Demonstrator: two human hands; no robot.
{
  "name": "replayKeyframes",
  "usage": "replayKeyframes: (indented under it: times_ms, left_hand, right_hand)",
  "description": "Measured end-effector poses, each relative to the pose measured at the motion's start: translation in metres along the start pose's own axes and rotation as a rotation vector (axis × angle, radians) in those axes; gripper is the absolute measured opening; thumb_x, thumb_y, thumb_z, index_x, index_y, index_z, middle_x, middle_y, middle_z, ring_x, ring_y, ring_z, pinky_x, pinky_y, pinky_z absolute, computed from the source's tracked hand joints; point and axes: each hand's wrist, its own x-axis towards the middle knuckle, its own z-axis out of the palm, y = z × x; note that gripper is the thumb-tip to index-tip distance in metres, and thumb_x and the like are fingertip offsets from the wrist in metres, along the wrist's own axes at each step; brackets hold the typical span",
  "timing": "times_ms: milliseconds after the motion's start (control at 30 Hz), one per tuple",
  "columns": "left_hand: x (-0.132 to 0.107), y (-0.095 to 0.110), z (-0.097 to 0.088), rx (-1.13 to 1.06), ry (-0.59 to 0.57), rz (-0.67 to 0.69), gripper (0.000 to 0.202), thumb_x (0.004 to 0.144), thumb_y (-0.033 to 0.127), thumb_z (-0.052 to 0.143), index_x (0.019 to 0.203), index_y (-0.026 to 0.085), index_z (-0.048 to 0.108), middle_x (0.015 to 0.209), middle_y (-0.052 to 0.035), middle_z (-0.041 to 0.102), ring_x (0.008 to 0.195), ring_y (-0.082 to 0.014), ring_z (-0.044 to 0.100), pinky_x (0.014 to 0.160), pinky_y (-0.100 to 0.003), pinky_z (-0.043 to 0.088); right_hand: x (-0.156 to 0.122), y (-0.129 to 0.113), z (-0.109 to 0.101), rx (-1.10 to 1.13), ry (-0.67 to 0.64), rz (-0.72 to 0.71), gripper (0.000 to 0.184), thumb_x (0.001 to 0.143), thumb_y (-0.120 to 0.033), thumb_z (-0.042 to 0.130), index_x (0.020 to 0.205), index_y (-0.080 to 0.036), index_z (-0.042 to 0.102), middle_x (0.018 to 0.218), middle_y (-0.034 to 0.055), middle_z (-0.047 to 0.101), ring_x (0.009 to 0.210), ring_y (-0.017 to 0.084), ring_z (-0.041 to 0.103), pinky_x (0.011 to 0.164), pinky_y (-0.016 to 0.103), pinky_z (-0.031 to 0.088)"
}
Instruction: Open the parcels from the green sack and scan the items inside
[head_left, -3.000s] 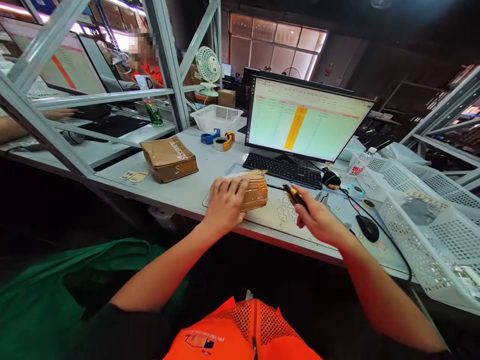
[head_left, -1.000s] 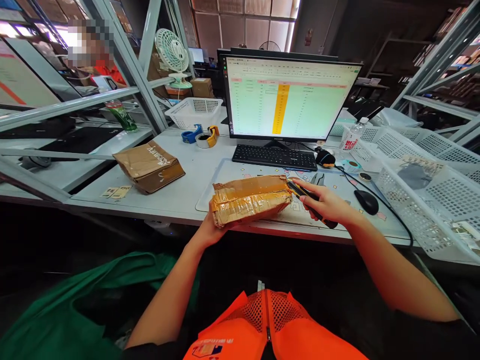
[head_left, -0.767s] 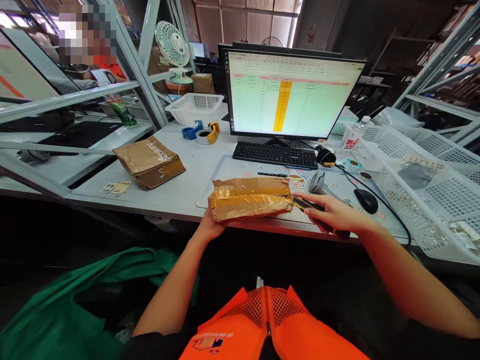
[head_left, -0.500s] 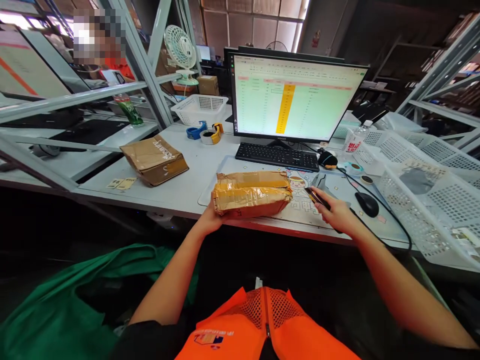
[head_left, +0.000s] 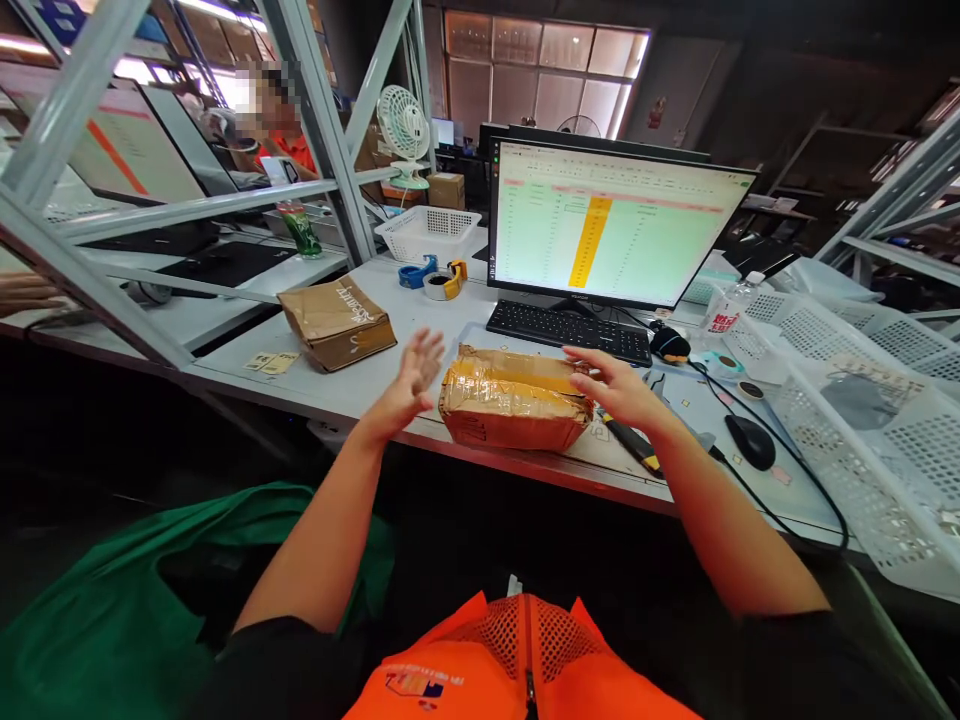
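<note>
A brown taped parcel (head_left: 514, 400) lies on the desk mat near the front edge of the table (head_left: 375, 385). My left hand (head_left: 409, 380) hovers just left of it, fingers spread, holding nothing. My right hand (head_left: 611, 385) rests on the parcel's right end with fingers stretched out. A black and yellow box cutter (head_left: 630, 445) lies on the mat under my right wrist.
A second brown parcel (head_left: 337, 320) sits at the left of the table. Behind are a monitor (head_left: 611, 225), keyboard (head_left: 570, 332), mouse (head_left: 746, 442), tape dispensers (head_left: 435, 278) and white mesh baskets (head_left: 855, 400). A green bag (head_left: 112, 600) lies below. Another person sits at the back left.
The box cutter left my right hand and now lies on the mat. My left hand let go of the parcel and opened beside it. My right hand moved onto the parcel's right end.
</note>
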Motion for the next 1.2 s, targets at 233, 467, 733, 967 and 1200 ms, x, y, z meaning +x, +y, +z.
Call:
replayKeyframes:
  times_ms: [233, 467, 733, 967, 1200]
  left_hand:
    - [0.026, 0.095, 0.049, 0.884, -0.447, -0.008, 0.061, 0.09, 0.044, 0.082, 0.141, 0.017, 0.062, 0.144, -0.016, 0.063, 0.137, -0.0351, 0.057, 0.118, -0.047, 0.046]
    - [0.072, 0.101, 0.067, 1.157, -0.646, -0.081, 0.064, 0.084, 0.061, 0.081, 0.123, 0.011, 0.067, 0.139, -0.0216, 0.063, 0.133, -0.0405, 0.056, 0.109, -0.046, 0.045]
    - [0.03, 0.115, 0.092, 1.304, -0.443, 0.081, 0.029, 0.096, 0.031, 0.075, 0.117, 0.013, 0.065, 0.117, -0.0158, 0.073, 0.112, -0.0351, 0.068, 0.095, -0.043, 0.049]
    - [-0.065, 0.116, 0.093, 1.322, -0.3, 0.175, 0.022, 0.102, 0.033, 0.071, 0.114, 0.016, 0.063, 0.107, -0.0107, 0.074, 0.092, -0.0293, 0.072, 0.076, -0.04, 0.05]
    - [-0.067, 0.138, 0.099, 1.198, -0.563, -0.027, 0.034, 0.107, 0.043, 0.061, 0.126, 0.014, 0.062, 0.113, -0.0121, 0.074, 0.104, -0.0327, 0.074, 0.081, -0.043, 0.058]
  right_hand:
    - [0.034, 0.007, 0.032, 0.093, -0.087, 0.023, 0.042, 0.093, -0.041, 0.071, 0.128, -0.021, 0.08, 0.127, 0.0073, 0.079, 0.119, 0.029, 0.072, 0.109, 0.046, 0.055]
    - [0.031, 0.018, 0.029, 0.072, -0.057, 0.002, 0.049, 0.094, -0.042, 0.07, 0.14, -0.023, 0.074, 0.134, 0.007, 0.077, 0.12, 0.03, 0.072, 0.111, 0.049, 0.054]
    - [0.021, 0.016, 0.028, -0.203, -0.058, -0.138, 0.052, 0.102, -0.043, 0.064, 0.15, -0.026, 0.067, 0.119, 0.0106, 0.074, 0.107, 0.028, 0.071, 0.101, 0.047, 0.057]
    - [0.021, -0.04, 0.028, -0.784, -0.174, -0.326, 0.057, 0.102, -0.044, 0.067, 0.154, -0.022, 0.062, 0.121, 0.015, 0.068, 0.107, 0.03, 0.066, 0.088, 0.041, 0.056]
    - [0.018, -0.049, 0.036, -1.018, -0.148, -0.468, 0.05, 0.111, -0.036, 0.048, 0.149, -0.007, 0.061, 0.123, 0.0184, 0.075, 0.095, 0.026, 0.071, 0.071, 0.035, 0.048]
